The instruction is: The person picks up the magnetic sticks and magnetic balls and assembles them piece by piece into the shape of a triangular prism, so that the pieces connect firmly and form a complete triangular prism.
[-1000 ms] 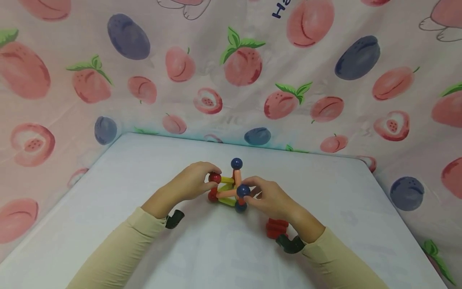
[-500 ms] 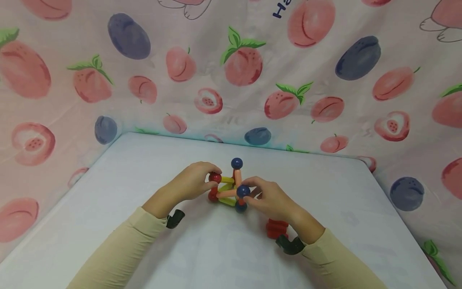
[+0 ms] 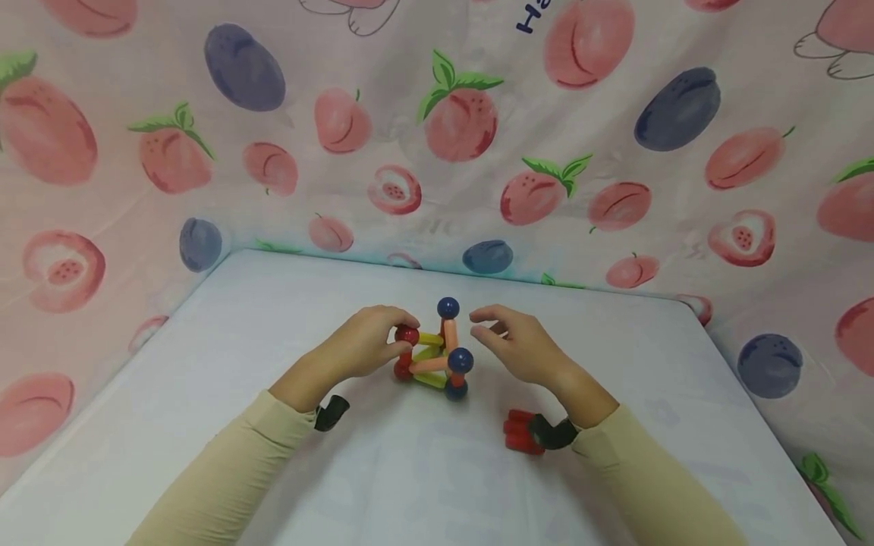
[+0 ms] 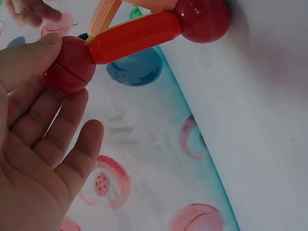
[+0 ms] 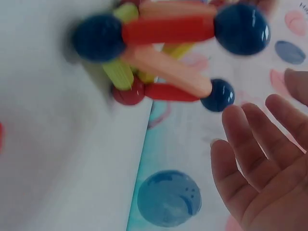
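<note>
A small frame of coloured rods and balls stands on the white table, with a red upper ball (image 3: 407, 335) at its left. My left hand (image 3: 369, 343) pinches that ball between thumb and fingers; the left wrist view shows a red rod (image 4: 137, 38) running from it to a lower red ball (image 4: 204, 19). At the front right corner a blue ball (image 3: 460, 360) tops a red rod (image 5: 168, 29). A rear blue ball (image 3: 448, 307) sits on another upright. Beside it, apart from the frame, my right hand (image 3: 522, 345) holds nothing, fingers loosely bent.
Several red rods (image 3: 522, 432) lie together on the table below my right wrist, partly behind a dark wrist mount (image 3: 553, 432). A fruit-printed cloth (image 3: 410, 136) rises behind the table's back edge.
My right hand has let go of the front blue ball and moved up and to the right. The left hand keeps its pinch on the red ball, and the frame stands where it was.
</note>
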Tool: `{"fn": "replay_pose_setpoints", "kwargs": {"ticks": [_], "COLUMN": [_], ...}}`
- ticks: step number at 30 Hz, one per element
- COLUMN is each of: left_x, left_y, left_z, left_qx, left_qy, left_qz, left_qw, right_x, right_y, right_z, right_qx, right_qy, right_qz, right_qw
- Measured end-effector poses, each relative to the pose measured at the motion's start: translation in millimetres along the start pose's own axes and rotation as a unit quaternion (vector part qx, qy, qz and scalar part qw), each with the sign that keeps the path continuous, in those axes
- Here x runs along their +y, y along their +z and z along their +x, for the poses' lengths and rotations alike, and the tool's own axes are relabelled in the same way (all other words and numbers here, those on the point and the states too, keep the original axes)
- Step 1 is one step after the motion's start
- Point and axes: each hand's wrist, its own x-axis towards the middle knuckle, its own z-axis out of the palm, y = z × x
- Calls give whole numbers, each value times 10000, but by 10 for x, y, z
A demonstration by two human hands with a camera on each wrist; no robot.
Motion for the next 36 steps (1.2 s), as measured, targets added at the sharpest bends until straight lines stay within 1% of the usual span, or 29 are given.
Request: {"fn": "replay_pose_setpoints", "kwargs": {"ticks": [4, 9, 12, 16, 19, 23, 28, 32, 36], "left_x": [-3, -6, -9, -7, 3, 15, 5, -39, -77], "left_y": [-7, 0, 3, -7, -18, -24, -32, -39, -38], "left_z": [3, 7, 14, 9, 4, 14, 23, 25, 26], "left_qx": [-29, -65, -58, -42, -47, -78, -133, -136, -68], "left_qy": [-51, -123, -92, -38, -40, -46, -25, -18, -8], "left_qz": [-16, -99, -97, -92, -108, -90, -104, -144, -173], "left_qw": [10000, 9999, 9999, 9999, 9999, 9999, 9999, 9998, 9998], "right_x": [22, 33, 14, -16, -31, -50, -64, -50, -56], "right_y": [-32, -5, 28, 84, 118, 126, 86, 56, 33], "right_z": [184, 359, 440, 542, 597, 625, 608, 551, 454], "right_qx": [17, -179, -286, -423, -488, -518, -616, -697, -694], "right_qy": [82, 318, 435, 419, 314, 313, 391, 366, 339], "right_qz": [-211, -315, -351, -370, -459, -570, -530, -554, -608], "right_qw": [9997, 9988, 9980, 9975, 9973, 9965, 9959, 9954, 9952]}}
